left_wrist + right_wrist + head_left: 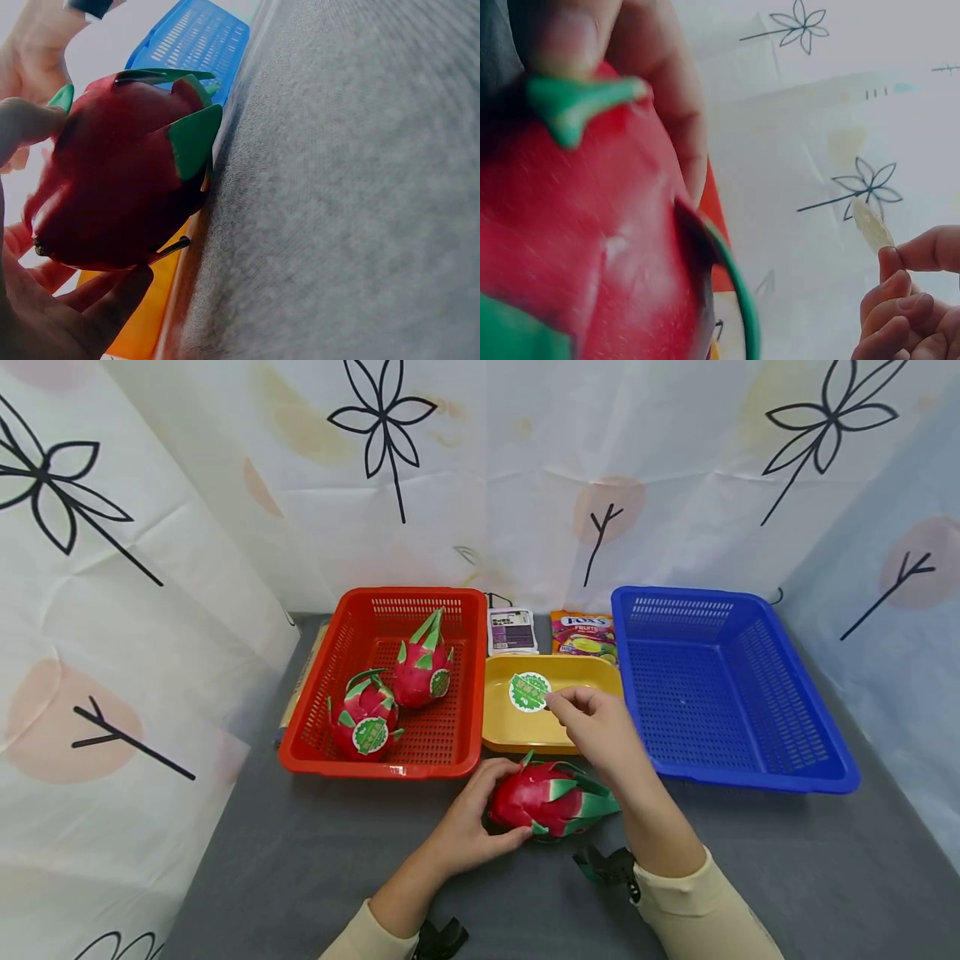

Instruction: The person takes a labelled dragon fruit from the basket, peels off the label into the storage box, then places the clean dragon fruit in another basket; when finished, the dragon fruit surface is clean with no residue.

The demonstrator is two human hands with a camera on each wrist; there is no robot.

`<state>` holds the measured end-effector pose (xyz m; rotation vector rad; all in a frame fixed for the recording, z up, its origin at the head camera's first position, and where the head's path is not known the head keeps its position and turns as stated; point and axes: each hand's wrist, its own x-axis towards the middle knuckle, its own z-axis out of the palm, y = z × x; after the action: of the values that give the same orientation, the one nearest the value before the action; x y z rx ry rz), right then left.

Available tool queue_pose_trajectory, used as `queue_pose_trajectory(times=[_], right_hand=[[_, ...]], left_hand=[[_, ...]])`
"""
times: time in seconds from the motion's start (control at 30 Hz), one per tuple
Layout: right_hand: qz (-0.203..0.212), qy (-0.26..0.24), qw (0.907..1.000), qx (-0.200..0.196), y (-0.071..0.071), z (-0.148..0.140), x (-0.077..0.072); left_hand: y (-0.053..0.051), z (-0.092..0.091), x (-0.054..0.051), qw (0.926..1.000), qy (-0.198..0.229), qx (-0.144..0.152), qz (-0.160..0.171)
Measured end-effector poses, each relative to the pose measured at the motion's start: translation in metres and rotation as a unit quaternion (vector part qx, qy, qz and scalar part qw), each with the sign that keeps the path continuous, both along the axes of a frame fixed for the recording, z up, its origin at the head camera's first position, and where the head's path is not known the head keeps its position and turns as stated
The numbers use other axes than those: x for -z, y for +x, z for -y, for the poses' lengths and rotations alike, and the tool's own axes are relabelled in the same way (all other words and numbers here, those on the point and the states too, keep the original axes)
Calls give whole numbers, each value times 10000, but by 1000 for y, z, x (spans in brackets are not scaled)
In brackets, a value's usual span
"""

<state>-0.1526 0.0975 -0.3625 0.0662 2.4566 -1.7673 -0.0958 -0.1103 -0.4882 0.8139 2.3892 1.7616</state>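
Left hand (474, 817): I see it gripping a dragon fruit (551, 800) just in front of the yellow tray (521, 733).
Right hand (600, 727): pinching a round green-and-white sticker (528, 692), over that tray in my head view.
Red basket (330, 766): I count two stickered dragon fruits (420, 675).

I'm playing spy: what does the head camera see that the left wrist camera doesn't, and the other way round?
Only the head view: two dragon fruits in the red basket, the pinched sticker and the candy packet.
Only the left wrist view: the small dark nub on the held dragon fruit.
Both: that fruit, left hand, right hand and blue basket.
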Motion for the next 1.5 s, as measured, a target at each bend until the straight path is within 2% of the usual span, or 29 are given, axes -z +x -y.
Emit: queue_pose_trajectory(times=[0.2, 0.43, 0.77, 0.9, 1.13, 1.33, 1.5], right_hand=[[143, 196, 9996, -138, -23, 7, 6], [359, 631, 9968, -341, -41, 10, 18], [927, 669, 9895, -886, -61, 7, 43], [1144, 992, 9832, -1016, -67, 7, 54], [1133, 1567, 9696, -1501, -72, 8, 70], [1204, 2122, 9539, -1745, -72, 9, 73], [1349, 2448, 9433, -1788, -72, 10, 75]], left_hand=[[0, 1, -1, 9993, -320, 99, 157], [-1, 2, 0, 9975, -486, 156, 486], [-2, 3, 1, 9948, -323, 49, 960], [-1, 3, 1, 9940, -380, 3, 1022], [-2, 4, 1, 9939, -504, -16, 983], [-3, 4, 3, 9944, -466, 31, 949], [-3, 5, 6, 9946, -476, 29, 921]])
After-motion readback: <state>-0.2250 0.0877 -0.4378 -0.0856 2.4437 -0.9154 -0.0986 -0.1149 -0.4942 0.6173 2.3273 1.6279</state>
